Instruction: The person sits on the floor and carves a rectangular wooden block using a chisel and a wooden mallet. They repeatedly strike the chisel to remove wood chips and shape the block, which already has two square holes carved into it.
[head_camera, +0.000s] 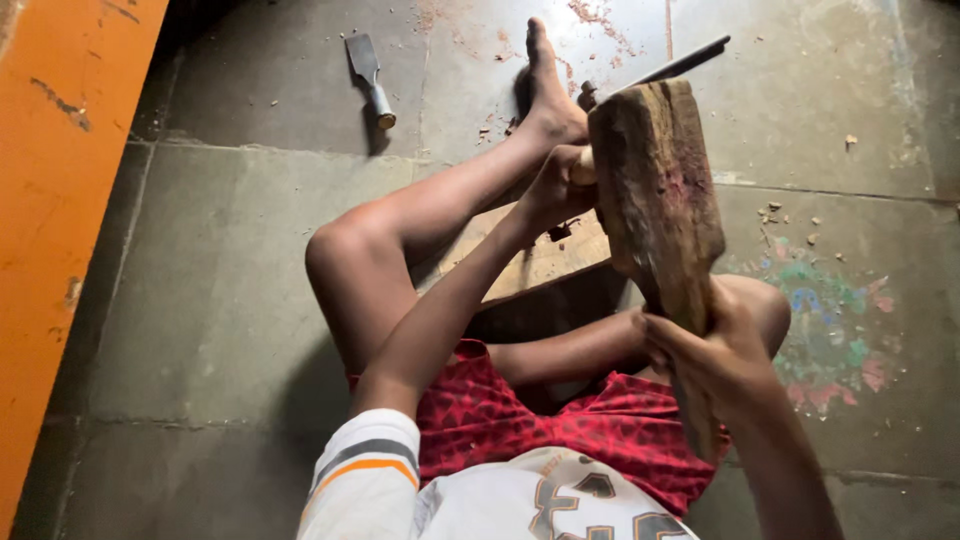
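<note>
- Head view, far left: an orange board (55, 200) runs along the left edge of the stone floor (220, 300).
- A spare chisel (368, 78) lies on the floor near its top edge, well apart from you.
- Your left hand (553, 190) is wrapped around a chisel handle (583, 168) over the wooden plank (540, 262).
- Your right hand (705, 355) has its fingers clamped on the raised wooden mallet (655, 190).

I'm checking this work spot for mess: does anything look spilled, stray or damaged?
Wood chips lie scattered on the stone floor, a spare chisel lies loose by the foot, and the wooden mallet in the right hand looks battered.
</note>
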